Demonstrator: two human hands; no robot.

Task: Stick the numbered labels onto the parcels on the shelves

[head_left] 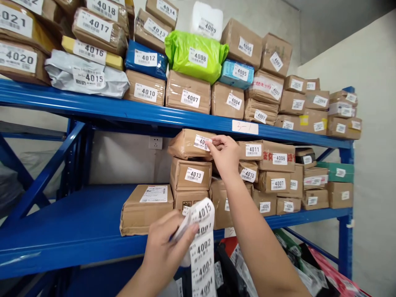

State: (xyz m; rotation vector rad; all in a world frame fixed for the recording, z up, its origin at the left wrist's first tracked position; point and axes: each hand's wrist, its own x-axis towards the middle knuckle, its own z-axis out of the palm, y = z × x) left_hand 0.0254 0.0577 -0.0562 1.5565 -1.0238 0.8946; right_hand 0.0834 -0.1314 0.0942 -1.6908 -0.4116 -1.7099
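My left hand (170,241) is closed round a strip of printed number labels (202,247); it hangs down with 4015 at its top and 4001 to 4004 below. Higher up, my right hand (225,154) pinches at the right end of a white label (202,142) on the front of a cardboard box (182,144). My fingers cover the label's last digits. That box rests on another box marked 4013 (194,175). Left of this stack lies a flat cardboard box (145,212) with a printed shipping label on its top.
A blue metal rack (93,251) carries several labelled parcels on two levels. Above my right hand runs the upper shelf's beam (198,117), with a 3-1 tag (245,127). Bagged parcels (309,268) lie underneath at the lower right. A wall socket (155,142) shows behind.
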